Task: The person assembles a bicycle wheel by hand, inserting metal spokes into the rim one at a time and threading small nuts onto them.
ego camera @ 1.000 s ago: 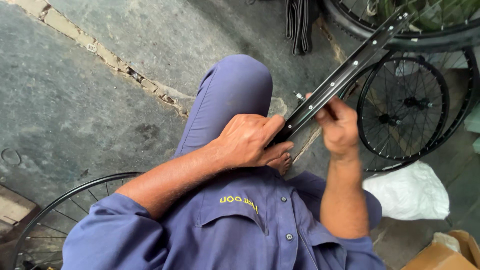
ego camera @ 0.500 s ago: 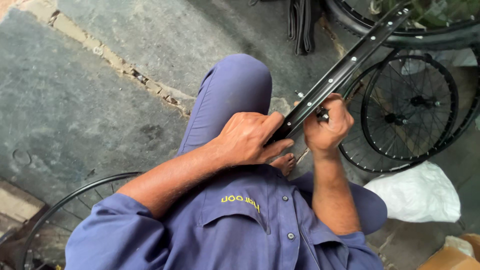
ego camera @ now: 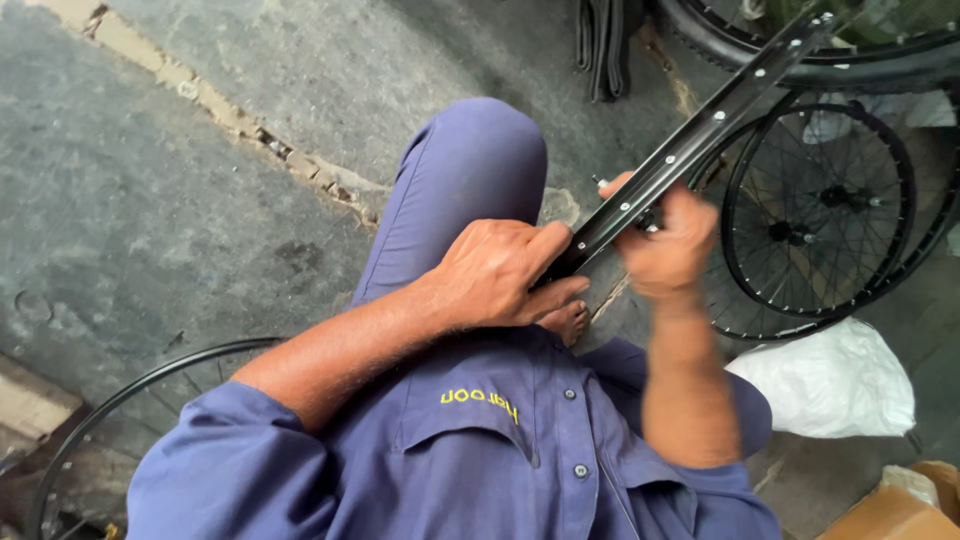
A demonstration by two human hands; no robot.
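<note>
At the far left, a black spoked wheel lay flat on the concrete floor, half cut off by the frame edge and partly covered by the person's blue sleeve, so its hub could not be seen. The person sat low, one blue-trousered knee raised in the middle of the view; the knee likely served as a prop for the work, though the contact itself was hidden behind the hands.

The left hand was clenched around the near end of a bare black bicycle rim, thumb on top and fingers curled under, which steadied it against the lap. The rim rose from there up to the right, its inner channel with the row of spoke holes turned toward the camera, and its far part ran out of the top edge. The right hand was closed at the rim's edge, pinching something small and metallic; it was motion-blurred, so whether that was a nipple, a spoke end or a tool could not be told.

Beyond it stood a finished spoked wheel and a tyre above. A white bag and a cardboard box corner sat at the lower right.
</note>
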